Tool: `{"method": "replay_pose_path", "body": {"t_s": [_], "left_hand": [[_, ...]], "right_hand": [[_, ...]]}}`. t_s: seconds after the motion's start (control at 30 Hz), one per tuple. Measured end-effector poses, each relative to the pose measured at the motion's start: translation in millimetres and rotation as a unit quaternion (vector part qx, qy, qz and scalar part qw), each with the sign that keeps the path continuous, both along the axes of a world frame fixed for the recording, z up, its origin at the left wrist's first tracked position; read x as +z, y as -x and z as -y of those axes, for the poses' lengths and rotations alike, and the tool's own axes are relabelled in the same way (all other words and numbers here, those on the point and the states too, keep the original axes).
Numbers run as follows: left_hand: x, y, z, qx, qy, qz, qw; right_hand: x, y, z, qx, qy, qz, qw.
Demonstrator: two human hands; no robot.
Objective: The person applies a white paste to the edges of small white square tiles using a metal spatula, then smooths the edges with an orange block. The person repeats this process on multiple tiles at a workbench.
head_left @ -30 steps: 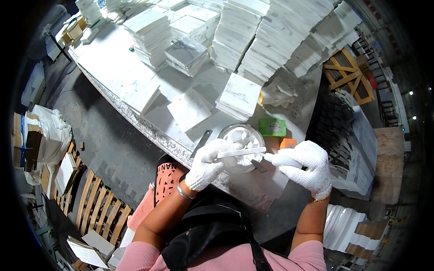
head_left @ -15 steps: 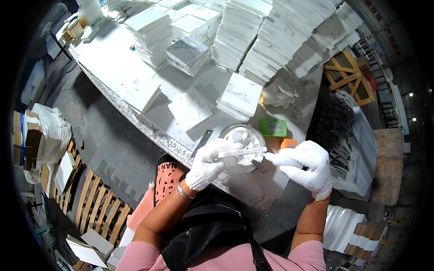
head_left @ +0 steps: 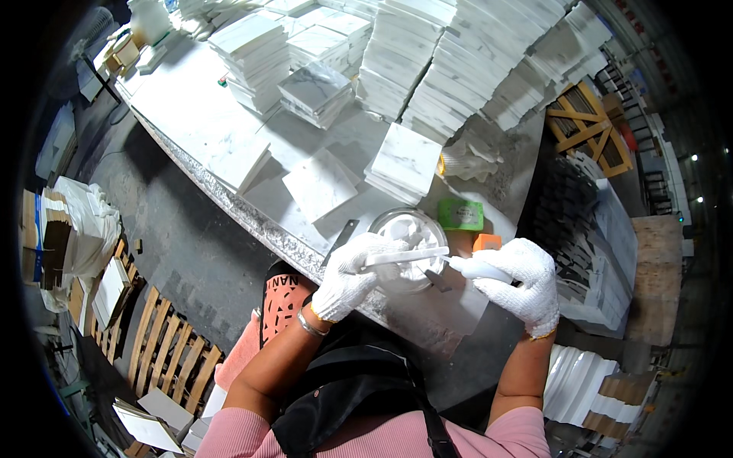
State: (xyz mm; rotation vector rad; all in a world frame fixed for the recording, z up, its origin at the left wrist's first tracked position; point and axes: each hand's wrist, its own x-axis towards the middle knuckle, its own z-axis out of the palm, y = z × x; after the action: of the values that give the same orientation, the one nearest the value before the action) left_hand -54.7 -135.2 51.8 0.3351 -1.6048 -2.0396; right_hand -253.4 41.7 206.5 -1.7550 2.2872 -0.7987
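Observation:
My left hand [head_left: 353, 276], in a white knit glove, pinches a thin white strip [head_left: 405, 256] that looks like a marble sliver. In my right hand [head_left: 525, 287], also gloved, is a small white squeeze bottle [head_left: 482, 269]. Its nozzle points left, close to the strip's right end; whether they touch I cannot tell. Both are above a round clear bowl [head_left: 438, 226] with white pieces in it. Behind my right hand lie an orange block [head_left: 487, 242] and a green block [head_left: 461, 214]. A flat grey metal blade [head_left: 341, 240] rests beside my left hand.
Short stacks of square marble tiles [head_left: 405, 162] and a flat tile [head_left: 321, 185] lie beyond the bowl. Long rows of tiles [head_left: 477, 72] fill the table's far side. A spare glove [head_left: 469, 160] lies at right. The table's rough edge [head_left: 229, 210] runs along the left.
The squeeze bottle's nozzle has shifted slightly left, and the strip has shifted a little too. Both hands keep their holds.

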Motion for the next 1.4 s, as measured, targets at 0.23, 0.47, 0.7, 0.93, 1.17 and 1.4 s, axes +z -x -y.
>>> {"method": "replay_pose_path", "body": {"t_s": [0.23,0.47,0.7,0.93,1.17,1.4], "left_hand": [[-2.7,-1.7,0.8,-0.005,-0.018,0.009,1.000],[22.6,-2.4,3.1,-0.044,-0.194,0.093,0.976],[25.6,1.0,7.0,-0.056,-0.291,0.128,0.946],[20.1,-0.7,6.4,-0.050,-0.332,0.127,0.933],[11.8,-5.9,7.0,-0.040,-0.331,0.148,0.931],[12.5,-9.8,8.1,-0.045,-0.326,0.167,0.929]], "right_hand": [[2.7,1.6,-1.4,-0.025,-0.004,0.067,0.997],[-54.2,42.6,-6.0,-0.126,0.073,0.303,0.942],[-118.8,90.9,35.6,-0.143,0.093,0.261,0.950],[-151.7,116.6,70.1,-0.178,-0.007,0.156,0.972],[-159.8,129.4,86.2,-0.167,-0.111,0.092,0.975],[-130.6,102.9,56.2,-0.168,0.003,0.028,0.985]]}}
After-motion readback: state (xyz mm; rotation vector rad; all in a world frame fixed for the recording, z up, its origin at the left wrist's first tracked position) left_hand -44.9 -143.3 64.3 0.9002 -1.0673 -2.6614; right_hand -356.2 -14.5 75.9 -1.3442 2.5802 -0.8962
